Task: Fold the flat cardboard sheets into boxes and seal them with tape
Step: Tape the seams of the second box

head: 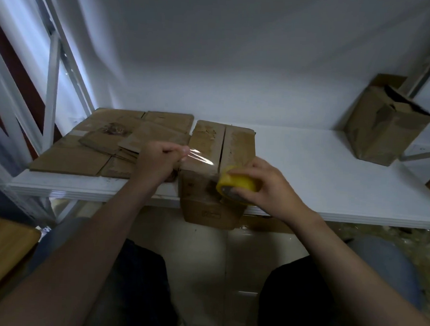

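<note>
A folded brown cardboard box (219, 148) sits at the front edge of the white shelf (333, 174), its two top flaps meeting along a middle seam. My right hand (265, 188) grips a yellow tape roll (236, 184) against the box's near right top corner. My left hand (159, 160) pinches the free end of the clear tape strip (200, 157), which stretches across the left flap from the roll. A pile of flat cardboard sheets (105, 144) lies on the shelf left of the box.
Another cardboard box (385, 124), open at the top, stands at the far right of the shelf by the white wall. White metal shelf posts (52, 89) rise at the left. A wooden surface (3, 246) is at the lower left; my knees are under the shelf.
</note>
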Available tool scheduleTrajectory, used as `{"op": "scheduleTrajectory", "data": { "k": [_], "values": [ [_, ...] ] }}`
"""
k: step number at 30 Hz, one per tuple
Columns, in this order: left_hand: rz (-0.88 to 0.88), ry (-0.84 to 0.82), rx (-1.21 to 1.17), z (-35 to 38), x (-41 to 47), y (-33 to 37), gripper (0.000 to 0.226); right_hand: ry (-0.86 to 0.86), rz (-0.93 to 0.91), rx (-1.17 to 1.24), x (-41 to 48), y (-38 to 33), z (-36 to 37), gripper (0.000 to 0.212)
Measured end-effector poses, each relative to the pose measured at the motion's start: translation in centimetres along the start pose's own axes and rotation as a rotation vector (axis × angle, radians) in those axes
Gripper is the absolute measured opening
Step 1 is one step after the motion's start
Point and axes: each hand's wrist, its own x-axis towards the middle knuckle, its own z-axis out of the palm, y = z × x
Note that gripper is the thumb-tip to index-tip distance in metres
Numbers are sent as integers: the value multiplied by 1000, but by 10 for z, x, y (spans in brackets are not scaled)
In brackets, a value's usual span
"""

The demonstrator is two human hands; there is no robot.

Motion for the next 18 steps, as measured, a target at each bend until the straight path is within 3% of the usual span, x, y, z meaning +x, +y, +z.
{"op": "scheduleTrajectory", "data": {
  "k": [3, 7, 8, 12, 18],
  "values": [
    [3, 9, -16, -11, 10, -1, 11, 181, -90, 131, -9, 0, -4, 40],
    [57, 59, 8, -22, 16, -3, 10, -89, 1, -116, -5, 19, -9, 38],
    [62, 74, 8, -23, 17, -4, 10, -106, 18, -145, -6, 24, -12, 37],
    [-15, 83, -59, -27, 19, -16, 7, 97, -72, 17, -22, 33, -24, 40],
    [-68, 118, -88, -18, 18, -24, 7, -75, -8, -102, -21, 49, -46, 35]
  ]
}}
